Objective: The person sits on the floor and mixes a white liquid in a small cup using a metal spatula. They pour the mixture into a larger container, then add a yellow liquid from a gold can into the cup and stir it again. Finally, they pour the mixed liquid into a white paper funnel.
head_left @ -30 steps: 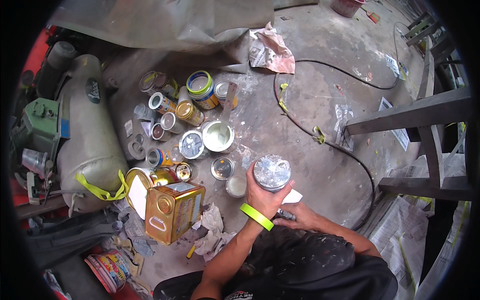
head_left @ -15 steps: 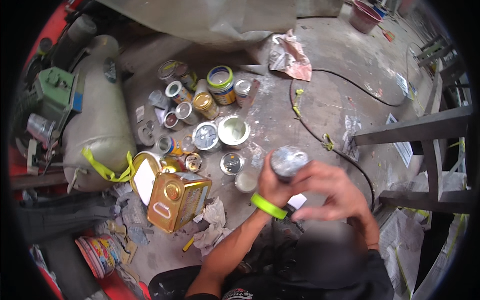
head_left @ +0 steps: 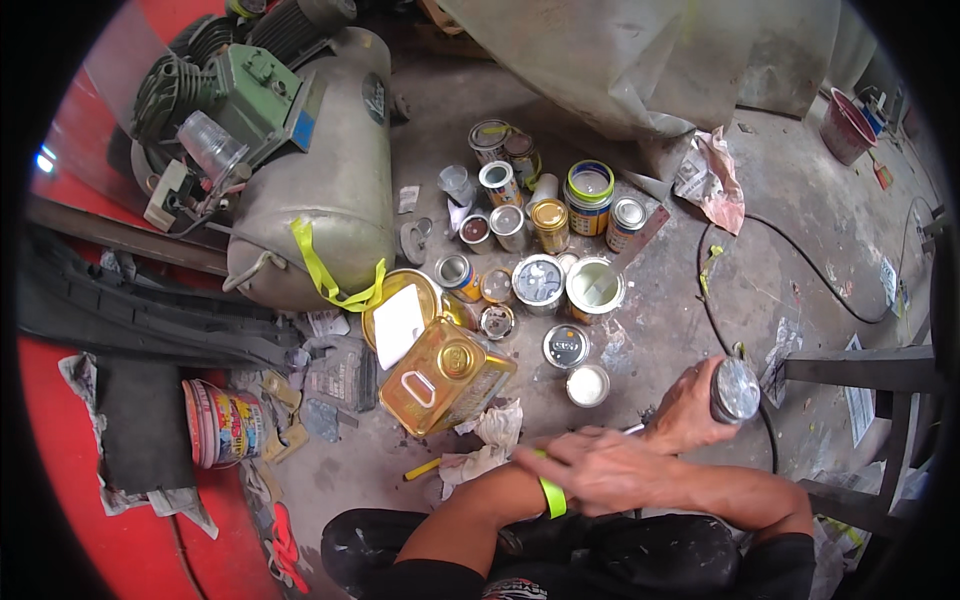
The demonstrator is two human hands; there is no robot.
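Note:
A small cylindrical can (head_left: 737,391) with a smeared silvery end is in my left hand (head_left: 690,412), its fingers wrapped round the can's side. The left arm reaches across to the right and wears a bright yellow-green wristband (head_left: 553,497). Over that wrist lies my right hand (head_left: 590,468), slightly blurred, with its fingers stretched out to the left and nothing visible in them. Whether it presses on the wrist I cannot tell. Nearest to the hands on the floor are a small cup of white stuff (head_left: 588,386) and a dark-lidded tin (head_left: 566,346).
Several paint tins stand ahead, among them an open can with pale contents (head_left: 596,287). A gold square canister (head_left: 447,376) stands to the left, before a grey compressor tank (head_left: 320,190). A dark hose (head_left: 713,310) curves along the right, near a grey wooden stand (head_left: 850,366).
The view has swung left. My left hand has carried the can to the right; my right hand has left the can's side and moved over the left wrist.

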